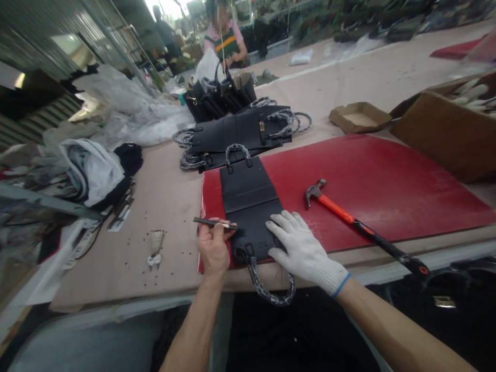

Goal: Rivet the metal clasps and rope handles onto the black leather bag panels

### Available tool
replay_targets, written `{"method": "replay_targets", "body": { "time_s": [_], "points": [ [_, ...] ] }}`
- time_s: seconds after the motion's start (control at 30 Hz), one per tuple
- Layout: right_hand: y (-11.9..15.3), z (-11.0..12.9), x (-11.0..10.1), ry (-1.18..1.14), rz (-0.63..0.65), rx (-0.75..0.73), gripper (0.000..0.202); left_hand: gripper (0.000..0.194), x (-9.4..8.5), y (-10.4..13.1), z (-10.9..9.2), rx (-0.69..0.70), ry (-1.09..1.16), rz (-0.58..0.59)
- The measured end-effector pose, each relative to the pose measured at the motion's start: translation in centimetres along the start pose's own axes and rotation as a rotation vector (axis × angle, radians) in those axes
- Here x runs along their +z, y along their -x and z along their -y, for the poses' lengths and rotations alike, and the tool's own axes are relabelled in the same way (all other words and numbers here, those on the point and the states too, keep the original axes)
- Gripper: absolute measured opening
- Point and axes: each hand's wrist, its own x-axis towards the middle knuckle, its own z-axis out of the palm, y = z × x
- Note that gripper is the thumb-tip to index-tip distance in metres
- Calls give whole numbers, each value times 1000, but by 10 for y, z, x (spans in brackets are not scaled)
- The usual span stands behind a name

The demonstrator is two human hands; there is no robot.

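Observation:
A black handbag panel (251, 188) lies unfolded on a red mat (372, 181), with a plastic-wrapped handle at each end. My bare left hand (214, 248) pinches a thin dark rod-like tool (207, 222), whose tip reaches the panel's left side. The tool's exact kind is not clear. Gloved in white, my right hand (296, 245) rests flat on the panel's right edge with its fingers spread. To the right of that hand, a claw hammer (341, 212) with an orange and black handle lies on the mat.
More black bag panels (232, 134) are stacked behind the mat, with finished-looking black bags (220, 95) beyond. A cardboard box (445, 129) and small tray (360, 118) stand at right. Small dark bits surround a whitish object (156, 248) at left. Another person (228, 41) is across the table.

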Motion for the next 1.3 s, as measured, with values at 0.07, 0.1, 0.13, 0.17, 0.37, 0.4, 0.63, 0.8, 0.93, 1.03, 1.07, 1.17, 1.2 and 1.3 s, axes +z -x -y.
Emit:
{"method": "replay_targets", "body": {
  "time_s": [0.07, 0.1, 0.13, 0.17, 0.37, 0.4, 0.63, 0.8, 0.93, 1.03, 1.07, 1.17, 1.2, 1.3],
  "points": [
    [-1, 1, -1, 1, 1, -1, 62, 31, -29, -22, -3, -40, -74, -38],
    [-1, 1, -1, 2, -1, 0, 62, 32, -46, -33, -4, -47, -188, -25],
    [-1, 1, -1, 4, -3, 0, 62, 32, -63, -43, -5, -52, -331, -20],
    [-2, 1, 0, 6, -4, 1, 62, 32, -81, -52, -6, -61, -496, -16],
    [-3, -2, 2, 36, -2, -19, 60, 27, -137, -80, -13, -229, -1480, 162],
    [-3, -3, 3, 47, -11, -26, 60, 26, -138, -80, -14, -256, -1536, 204],
    [-5, -17, 16, 106, -110, -91, 56, 35, -109, -90, -15, -154, -1493, 184],
    [-5, -21, 20, 151, -128, -113, 55, 28, -87, -116, -9, -198, -1388, 274],
    [-5, -20, 19, 153, -121, -111, 55, 20, -81, -135, -3, -234, -1351, 331],
    [-5, -16, 16, 145, -100, -98, 56, 14, -82, -146, 1, -264, -1347, 361],
    [-5, -15, 15, 139, -93, -92, 57, 12, -82, -150, 2, -279, -1345, 372],
    [-5, -10, 11, 114, -74, -71, 56, 12, -80, -161, 6, -330, -1329, 389],
    [-4, -9, 10, 104, -71, -64, 56, 12, -79, -164, 7, -341, -1318, 388],
    [-4, -5, 7, 74, -61, -42, 57, 10, -78, -167, 4, -341, -1250, 359]
  ]
}}
